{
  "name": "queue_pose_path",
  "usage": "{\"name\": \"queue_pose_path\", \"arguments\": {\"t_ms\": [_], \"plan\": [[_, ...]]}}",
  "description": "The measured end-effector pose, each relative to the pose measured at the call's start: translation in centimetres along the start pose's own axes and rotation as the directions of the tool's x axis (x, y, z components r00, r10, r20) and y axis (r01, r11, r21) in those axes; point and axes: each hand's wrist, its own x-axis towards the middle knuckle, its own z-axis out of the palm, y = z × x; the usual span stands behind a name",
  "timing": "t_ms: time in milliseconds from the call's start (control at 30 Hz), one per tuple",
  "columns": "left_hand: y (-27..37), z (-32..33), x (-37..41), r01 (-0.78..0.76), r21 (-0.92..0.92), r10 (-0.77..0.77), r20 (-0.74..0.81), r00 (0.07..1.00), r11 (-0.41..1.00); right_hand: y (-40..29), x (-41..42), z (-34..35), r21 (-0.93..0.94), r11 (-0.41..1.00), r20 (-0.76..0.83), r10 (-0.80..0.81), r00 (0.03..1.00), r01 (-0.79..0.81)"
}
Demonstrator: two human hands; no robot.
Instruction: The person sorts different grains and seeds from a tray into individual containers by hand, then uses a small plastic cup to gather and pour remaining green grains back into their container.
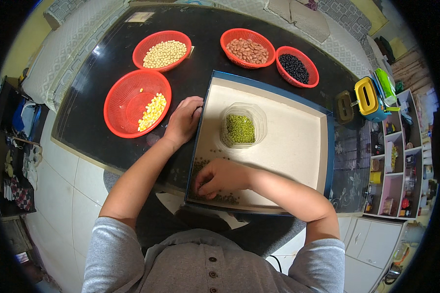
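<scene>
My right hand (216,179) reaches into the near left corner of a shallow cardboard box (293,135) with blue outer walls. Its fingers are curled down among scattered small mung beans (227,199); whether they pinch any is hidden. Against the outside of the box's left wall rests my left hand (184,119), fingers bent loosely, apparently steadying the wall. A clear plastic tub (259,126) stands upright in the box, part filled with green mung beans (240,129).
Red plastic baskets stand on the black table (201,40): one with corn kernels (152,111), one with soybeans (165,54), one with reddish-brown beans (247,51), one with black beans (294,69). A yellow and blue container (366,95) is at the right edge.
</scene>
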Motion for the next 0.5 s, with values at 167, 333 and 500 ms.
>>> {"name": "queue_pose_path", "arguments": {"t_ms": [167,333,500], "plan": [[-0.1,0.0,-0.2,-0.019,0.033,0.019,-0.026,0.999,0.999,-3.8,-4.6,-2.3,-0.023,0.998,-0.193,-0.057,0.980,0.054],[-0.1,0.0,-0.2,-0.031,0.012,0.031,-0.038,0.999,0.999,-6.9,-7.4,-5.6,-0.370,0.928,-0.575,-0.257,0.777,0.032],[0.0,0.1,0.0,-0.043,0.003,0.043,-0.037,0.998,0.999,-6.3,-6.8,-6.1,-0.771,0.619,-0.553,-0.537,0.637,-0.148]]}}
